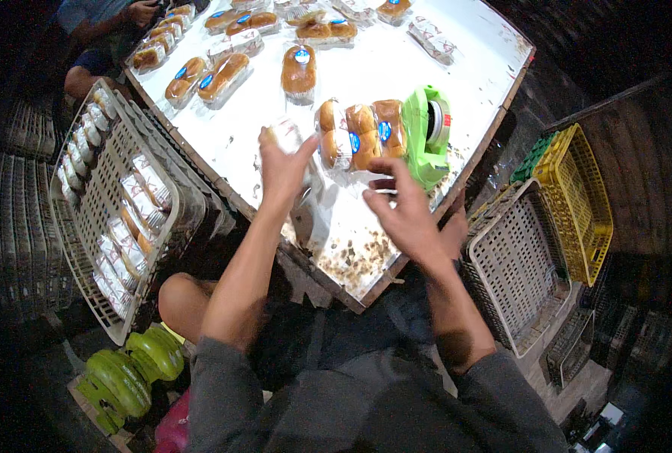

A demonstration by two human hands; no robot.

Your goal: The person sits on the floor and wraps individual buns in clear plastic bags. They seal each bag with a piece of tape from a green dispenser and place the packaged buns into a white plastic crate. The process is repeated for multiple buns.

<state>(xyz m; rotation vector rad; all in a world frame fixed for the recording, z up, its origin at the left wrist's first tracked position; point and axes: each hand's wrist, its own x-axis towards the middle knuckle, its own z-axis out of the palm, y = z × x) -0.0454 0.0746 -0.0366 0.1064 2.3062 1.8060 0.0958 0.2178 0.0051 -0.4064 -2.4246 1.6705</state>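
My left hand (283, 170) grips a clear-wrapped bread pack (285, 133), which is blurred, between thumb and fingers. To its right, three wrapped bread packs stand side by side: a left one (329, 136), a middle one (362, 135) and a right one (391, 129), with blue round stickers on them. A green tape dispenser (421, 144) with a roll of tape touches or nearly touches the right pack. My right hand (402, 212) is just below these packs and the dispenser, its fingers curled and apart, with no thing visible in it.
More wrapped bread (299, 71) lies across the white tabletop (364, 73), whose near corner is stained. Left stands a crate (100, 164) with wrapped packs; green gas cylinders (120, 385) are below it. Right are a grey crate (517, 266) and a yellow crate (579, 204). Another person's hand (142, 12) shows at top left.
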